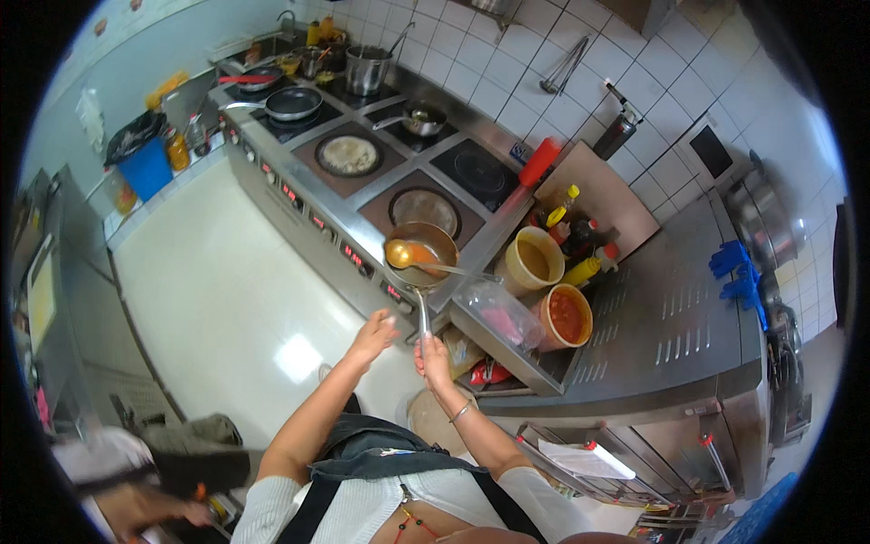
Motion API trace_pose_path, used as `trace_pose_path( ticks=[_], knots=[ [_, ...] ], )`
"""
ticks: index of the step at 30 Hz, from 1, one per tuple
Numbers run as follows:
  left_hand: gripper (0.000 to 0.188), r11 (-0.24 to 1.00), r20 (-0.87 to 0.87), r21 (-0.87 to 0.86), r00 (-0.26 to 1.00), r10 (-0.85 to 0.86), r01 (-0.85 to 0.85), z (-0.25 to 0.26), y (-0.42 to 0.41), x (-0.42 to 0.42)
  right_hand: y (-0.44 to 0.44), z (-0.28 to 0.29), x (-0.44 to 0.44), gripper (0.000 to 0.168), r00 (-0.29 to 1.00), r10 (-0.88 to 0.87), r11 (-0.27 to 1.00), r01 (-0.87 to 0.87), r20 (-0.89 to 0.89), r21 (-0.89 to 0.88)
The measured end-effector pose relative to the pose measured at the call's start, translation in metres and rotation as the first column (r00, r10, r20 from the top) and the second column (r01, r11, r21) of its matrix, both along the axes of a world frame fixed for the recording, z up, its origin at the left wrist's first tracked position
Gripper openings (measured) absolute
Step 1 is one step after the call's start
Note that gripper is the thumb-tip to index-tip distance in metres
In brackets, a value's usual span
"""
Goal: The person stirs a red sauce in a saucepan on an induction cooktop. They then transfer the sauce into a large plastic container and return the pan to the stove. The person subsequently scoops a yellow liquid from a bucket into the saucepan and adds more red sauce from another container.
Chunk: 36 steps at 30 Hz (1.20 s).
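Note:
My right hand [433, 359] grips the metal handle [424, 309] of a saucepan [445, 246] at the front edge of the cooktop [372, 211]. Orange liquid [423, 254] lies in the pan. A metal ladle [399, 254] rests in it, its shaft leaning over the right rim. To the left of the handle, in the air over the floor, my left hand [376, 336] holds nothing, its fingers loosely apart. Right of the pan, a clear plastic bag [499, 314] with something pink inside sits beside a tub of brown sauce [534, 264] and a tub of red sauce [567, 316].
Farther along the cooktop are a frying pan [293, 103], a small saucepan [425, 121] and a tall pot [366, 71]. Several sauce bottles [583, 270] stand behind the tubs. A steel counter [652, 319] extends right. Another person's arm [146, 506] shows at lower left.

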<state>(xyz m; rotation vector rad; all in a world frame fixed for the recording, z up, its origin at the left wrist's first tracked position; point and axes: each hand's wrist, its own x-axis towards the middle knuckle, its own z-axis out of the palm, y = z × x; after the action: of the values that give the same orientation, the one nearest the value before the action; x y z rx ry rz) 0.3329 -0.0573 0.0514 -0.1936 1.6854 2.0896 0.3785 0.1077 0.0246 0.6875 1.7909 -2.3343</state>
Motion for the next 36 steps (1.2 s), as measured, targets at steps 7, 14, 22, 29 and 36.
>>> trace_pose_path(
  ticks=[7, 14, 22, 29, 36],
  knots=[
    [0.037, 0.96, 0.144, -0.278, 0.987, 0.067, -0.025, -0.073, -0.143, -0.028, 0.035, -0.04, -0.153, 0.038, 0.95, -0.311, 0.95, 0.31, -0.024, -0.021],
    [0.032, 0.949, 0.253, -0.287, 0.966, -0.059, 0.133, -0.074, -0.158, -0.055, 0.074, -0.047, -0.285, 0.035, 0.88, -0.471, 0.882, 0.471, -0.067, -0.015],
    [0.031, 0.87, -0.001, -0.422, 0.959, -0.282, 0.255, -0.047, -0.078, -0.161, 0.109, -0.048, -0.384, 0.033, 0.93, -0.368, 0.913, 0.363, 0.009, -0.185],
    [0.031, 0.758, -0.553, -0.649, 0.726, -0.407, -0.069, -0.002, 0.048, -0.319, 0.26, -0.043, -0.409, 0.058, 0.582, -0.813, 0.553, 0.778, 0.009, -0.298],
    [0.031, 0.581, -0.392, -0.813, 0.704, -0.593, 0.036, -0.022, 0.202, -0.423, 0.329, -0.026, -0.436, 0.025, 0.812, -0.549, 0.824, 0.485, -0.199, -0.294]
  ],
)
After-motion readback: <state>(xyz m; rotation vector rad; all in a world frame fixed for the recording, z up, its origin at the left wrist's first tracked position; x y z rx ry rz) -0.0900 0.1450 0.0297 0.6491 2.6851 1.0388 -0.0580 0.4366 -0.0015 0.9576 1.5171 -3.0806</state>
